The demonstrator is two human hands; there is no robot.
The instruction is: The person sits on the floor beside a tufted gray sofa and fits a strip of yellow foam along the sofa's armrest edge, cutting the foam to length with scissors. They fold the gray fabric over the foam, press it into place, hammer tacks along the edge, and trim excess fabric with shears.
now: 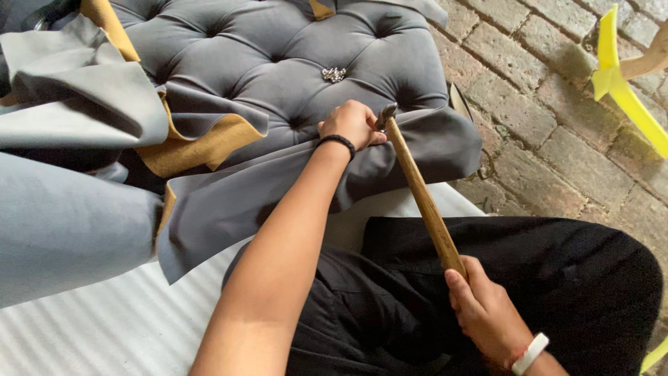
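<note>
A grey tufted cushion panel (278, 56) lies in front of me, with a small jewelled button (334, 74) at one tuft. My left hand (351, 124), a black band on its wrist, pinches and presses the grey fabric at the panel's near edge. My right hand (483, 310), with a white band on the wrist, grips the end of a wooden-handled hammer (421, 191). The hammer's metal head (386, 113) rests right beside the fingers of my left hand, at the fabric fold.
Loose grey fabric with a tan backing (209, 143) hangs off the panel to the left. A white corrugated sheet (104, 320) lies under it. My black-trousered legs (543, 271) fill the lower right. Brick paving (543, 83) and a yellow plastic piece (626, 90) are at the right.
</note>
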